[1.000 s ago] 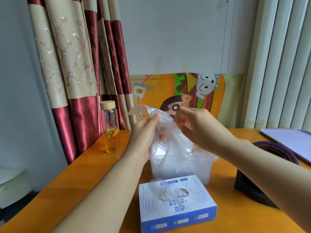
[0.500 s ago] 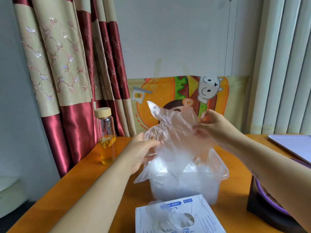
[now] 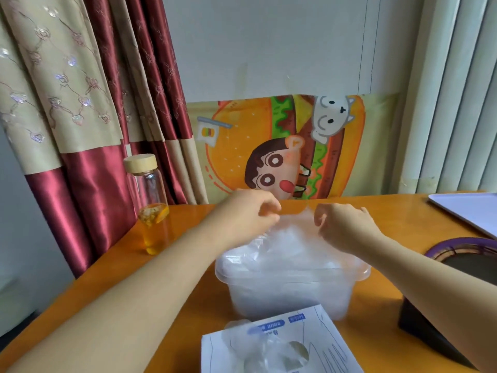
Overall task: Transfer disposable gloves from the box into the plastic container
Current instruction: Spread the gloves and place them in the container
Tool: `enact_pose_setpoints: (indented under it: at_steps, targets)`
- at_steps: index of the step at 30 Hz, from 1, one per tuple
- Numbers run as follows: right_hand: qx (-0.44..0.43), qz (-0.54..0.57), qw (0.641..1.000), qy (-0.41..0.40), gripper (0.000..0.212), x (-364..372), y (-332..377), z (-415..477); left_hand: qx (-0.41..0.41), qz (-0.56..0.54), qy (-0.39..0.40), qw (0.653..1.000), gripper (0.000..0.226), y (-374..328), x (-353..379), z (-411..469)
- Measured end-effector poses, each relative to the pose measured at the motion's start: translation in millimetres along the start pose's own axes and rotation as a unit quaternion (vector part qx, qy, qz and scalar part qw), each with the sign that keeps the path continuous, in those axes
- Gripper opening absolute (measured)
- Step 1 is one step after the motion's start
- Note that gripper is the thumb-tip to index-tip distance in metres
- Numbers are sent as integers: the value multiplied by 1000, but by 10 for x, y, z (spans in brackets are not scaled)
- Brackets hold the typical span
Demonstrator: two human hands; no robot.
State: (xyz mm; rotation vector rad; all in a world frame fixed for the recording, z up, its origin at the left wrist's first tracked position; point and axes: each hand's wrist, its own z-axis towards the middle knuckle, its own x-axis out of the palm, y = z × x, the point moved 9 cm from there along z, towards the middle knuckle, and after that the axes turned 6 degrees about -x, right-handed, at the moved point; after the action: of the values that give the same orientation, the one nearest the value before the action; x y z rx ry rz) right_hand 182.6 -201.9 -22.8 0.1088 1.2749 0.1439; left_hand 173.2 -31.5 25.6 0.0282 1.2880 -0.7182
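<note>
A clear plastic container (image 3: 293, 292) stands on the orange table, heaped with thin transparent gloves. One clear disposable glove (image 3: 293, 230) lies spread over the top of the heap. My left hand (image 3: 252, 214) pinches its far left edge. My right hand (image 3: 341, 227) pinches its far right edge, just above the container's back rim. The white and blue glove box (image 3: 322, 335) sits at the near edge, with another clear glove (image 3: 266, 348) sticking out of its oval opening.
A glass bottle (image 3: 150, 203) with a wooden lid and yellow liquid stands at the left. A black device with a purple ring (image 3: 465, 267) sits at the right, a white tray (image 3: 473, 211) behind it. Curtains and a cartoon poster (image 3: 269, 146) back the table.
Both hands have come down with the glove, from held up and spread in front of the poster to lying low over the container's heap. The view has tilted down slightly.
</note>
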Motion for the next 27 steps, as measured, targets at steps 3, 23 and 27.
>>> enact_pose_setpoints:
  at_steps: [3,23,27]
  targets:
    - [-38,-170,984,41,26,11,84,-66,-46,201,281,937,57,84,728,-61]
    - [-130,-150,897,395,61,1090,276,-13,-90,235,449,857,63,564,1547,-3]
    - [-129,-103,917,364,78,783,294,-20,-111,120,396,904,59,493,1187,28]
